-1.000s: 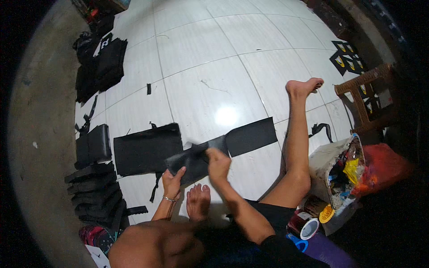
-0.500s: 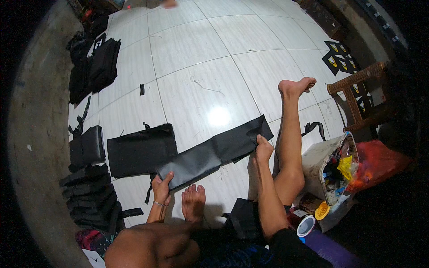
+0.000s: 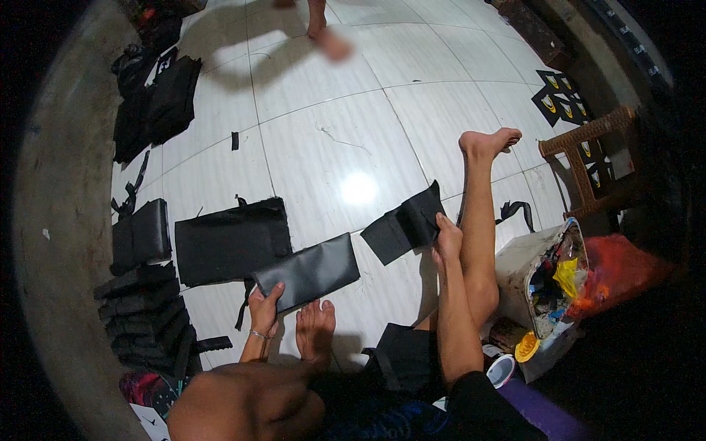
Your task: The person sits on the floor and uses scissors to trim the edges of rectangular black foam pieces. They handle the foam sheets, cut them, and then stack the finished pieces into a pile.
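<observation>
My left hand [image 3: 264, 312] grips the lower left corner of a black, slightly shiny rectangular panel [image 3: 316, 272], its thumb on top and its other fingers mostly hidden. That panel overlaps the edge of a larger flat stack of black material [image 3: 232, 241] on the floor. To the right, my right hand [image 3: 448, 239] is closed on the end of a second black piece [image 3: 393, 229], creased and tilted. A gap of white floor separates the two pieces. More black material [image 3: 403, 356] lies close to my body.
Black folded bundles [image 3: 143, 316] line the left side, with a black pile [image 3: 173, 103] farther up. On the right stand an open bin [image 3: 540, 272] of scraps, a red bag [image 3: 621, 272] and a brown stool [image 3: 588, 158]. Another person's foot [image 3: 334, 45] is at the far side.
The long black strip has come apart into two pieces; my right hand has shifted slightly right with one. The other person's foot and leg have come farther into view.
</observation>
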Available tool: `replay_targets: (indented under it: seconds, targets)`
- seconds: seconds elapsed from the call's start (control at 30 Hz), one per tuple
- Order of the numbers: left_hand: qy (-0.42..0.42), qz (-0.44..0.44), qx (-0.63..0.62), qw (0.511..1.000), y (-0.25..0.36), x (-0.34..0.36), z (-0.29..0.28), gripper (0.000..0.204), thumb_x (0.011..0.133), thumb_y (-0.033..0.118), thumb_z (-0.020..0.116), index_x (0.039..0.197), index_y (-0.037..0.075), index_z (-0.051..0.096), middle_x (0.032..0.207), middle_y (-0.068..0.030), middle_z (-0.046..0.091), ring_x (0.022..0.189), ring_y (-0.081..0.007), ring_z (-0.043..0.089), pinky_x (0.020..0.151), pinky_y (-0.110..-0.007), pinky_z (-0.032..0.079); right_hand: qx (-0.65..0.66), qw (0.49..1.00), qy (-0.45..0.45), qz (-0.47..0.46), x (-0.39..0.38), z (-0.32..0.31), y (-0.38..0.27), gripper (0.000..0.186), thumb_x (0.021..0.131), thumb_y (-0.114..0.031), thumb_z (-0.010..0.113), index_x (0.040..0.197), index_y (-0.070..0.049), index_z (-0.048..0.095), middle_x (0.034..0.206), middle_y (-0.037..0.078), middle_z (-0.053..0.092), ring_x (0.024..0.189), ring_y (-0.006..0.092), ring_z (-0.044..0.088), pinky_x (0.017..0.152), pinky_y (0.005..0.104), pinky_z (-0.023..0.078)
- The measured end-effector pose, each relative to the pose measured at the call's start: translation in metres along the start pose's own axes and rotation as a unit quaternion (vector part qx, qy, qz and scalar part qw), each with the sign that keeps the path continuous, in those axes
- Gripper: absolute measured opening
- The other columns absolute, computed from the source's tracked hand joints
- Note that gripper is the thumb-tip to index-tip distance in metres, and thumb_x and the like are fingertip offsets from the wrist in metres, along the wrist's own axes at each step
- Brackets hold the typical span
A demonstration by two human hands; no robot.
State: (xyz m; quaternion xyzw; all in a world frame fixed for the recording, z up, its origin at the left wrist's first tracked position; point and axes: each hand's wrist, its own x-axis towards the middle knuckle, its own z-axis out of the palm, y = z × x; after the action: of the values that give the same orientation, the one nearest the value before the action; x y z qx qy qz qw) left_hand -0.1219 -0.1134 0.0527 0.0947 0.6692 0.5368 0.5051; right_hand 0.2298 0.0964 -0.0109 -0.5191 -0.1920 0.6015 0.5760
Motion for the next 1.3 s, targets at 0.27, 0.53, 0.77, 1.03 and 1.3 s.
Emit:
replay_targets:
  seconds: [0.27,0.53,0.77,1.03,1.3]
  targets:
    - [-0.002,-0.009,-0.019,1.0,-0.006,0.001,-0.005,0.027,0.084,0.004,0.067,0.108,-0.003,0.059,0.104,-0.0075,0.065,0.092,-0.0148,0.06,0.084,-0.027,0.046,-0.026,0.99,-0.131,0.04,-0.077,0.064,-0.028,0.022,0.094,-0.013,0.055,0.102,0.006,0.062,0.093,0.009,0.068,0.079,0.0144,0.065,0.072,0.026,0.053]
    - [0.0,-0.009,0.024,1.0,0.001,0.002,0.004,0.028,0.083,0.005,0.068,0.108,-0.003,0.06,0.103,-0.0077,0.065,0.09,-0.015,0.06,0.083,-0.027,0.046,-0.29,0.955,0.023,-0.051,-0.005,-0.004,0.012,0.027,0.093,-0.02,0.059,0.101,0.005,0.067,0.091,0.007,0.068,0.084,0.0131,0.059,0.079,0.0262,0.045]
    - [0.011,0.007,0.041,0.999,-0.008,0.005,-0.013,0.037,0.081,0.013,0.072,0.111,-0.004,0.057,0.105,-0.01,0.064,0.091,-0.0179,0.059,0.082,-0.03,0.046,-0.421,0.887,0.129,-0.136,-0.036,0.013,0.013,0.038,0.088,-0.021,0.064,0.111,0.01,0.058,0.083,0.016,0.066,0.08,0.0184,0.063,0.074,0.0316,0.049]
    - [-0.02,-0.013,-0.024,0.999,-0.005,0.002,-0.004,0.029,0.084,0.006,0.068,0.11,-0.002,0.059,0.105,-0.0077,0.064,0.091,-0.0152,0.058,0.083,-0.027,0.045,-0.272,0.944,0.163,-0.093,-0.003,-0.014,0.026,0.026,0.082,0.005,0.061,0.105,0.011,0.054,0.07,0.01,0.061,0.051,0.0147,0.056,0.043,0.0295,0.048]
    - [-0.078,-0.075,-0.036,0.993,0.005,0.002,-0.013,0.029,0.085,0.0,0.059,0.113,-0.005,0.055,0.11,-0.0097,0.062,0.095,-0.0176,0.06,0.086,-0.029,0.047,-0.407,0.891,0.146,-0.141,0.0,-0.014,0.013,0.029,0.082,-0.004,0.064,0.106,0.011,0.055,0.073,0.013,0.061,0.06,0.0223,0.059,0.056,0.0334,0.05]
